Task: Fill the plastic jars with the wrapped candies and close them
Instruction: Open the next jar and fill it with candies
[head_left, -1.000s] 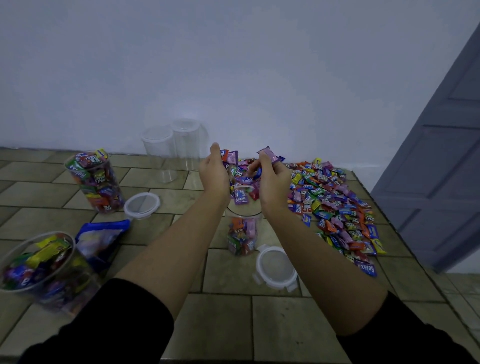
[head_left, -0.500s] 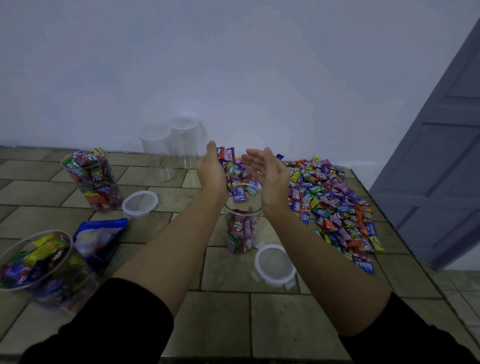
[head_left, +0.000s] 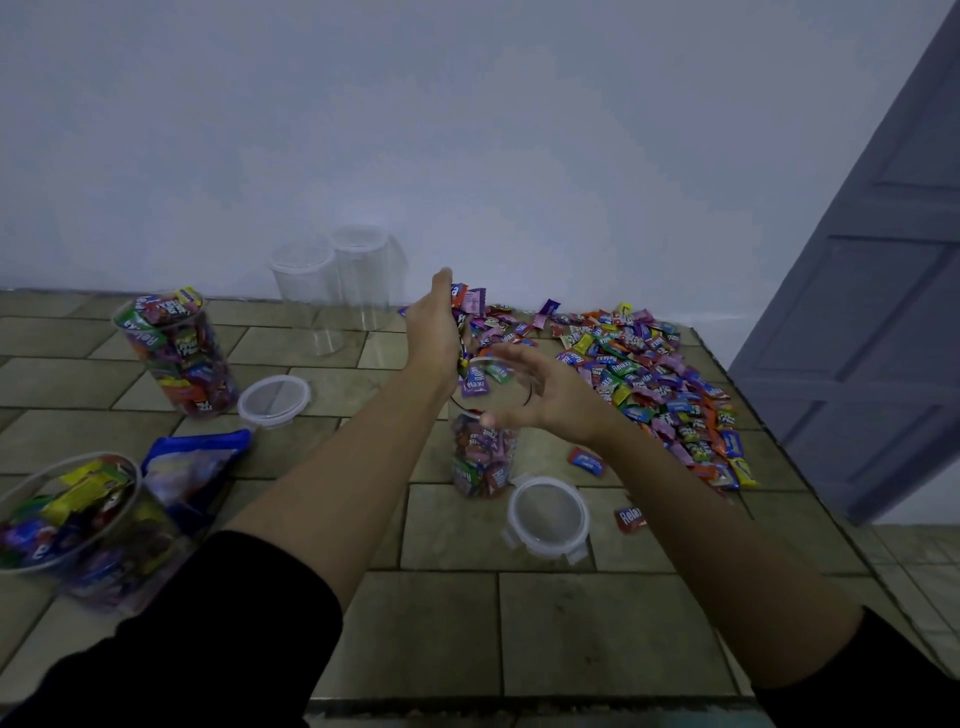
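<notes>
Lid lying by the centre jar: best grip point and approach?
Come from above and pinch the lid across its rim, between the clip tabs. It lies flat on the tiles, so only the raised rim offers purchase. The jar crowds its far-left edge.

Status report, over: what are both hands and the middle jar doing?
Left hand open, tipping wrapped candies. Right hand open over clear plastic jar. Jar part full, round clear lid off.

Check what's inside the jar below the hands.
Wrapped candies fill the lower part of the jar. More fall from the left hand above its mouth. The right hand partly covers the upper wall, hiding the fill level.
</notes>
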